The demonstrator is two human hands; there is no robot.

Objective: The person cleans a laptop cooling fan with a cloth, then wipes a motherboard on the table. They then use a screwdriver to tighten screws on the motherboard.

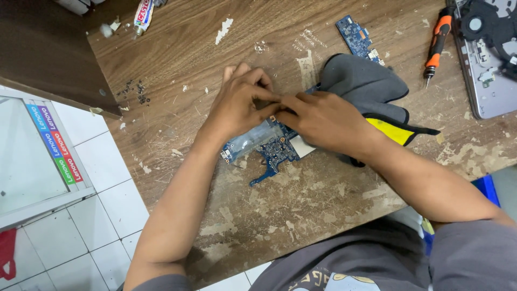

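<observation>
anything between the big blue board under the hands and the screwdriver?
Yes: in the head view, the grey cloth with a yellow patch lies between the blue circuit board and the orange-handled screwdriver. Beyond the cloth, bare worn tabletop.

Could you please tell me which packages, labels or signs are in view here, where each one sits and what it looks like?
Tube: top edge of the wooden table, left of centre; small, white with red print, lying tilted.
Sticker strip: far left, on a pale framed panel below table level; a slanted band of blue, purple, red and green segments.
No screens show.
</observation>
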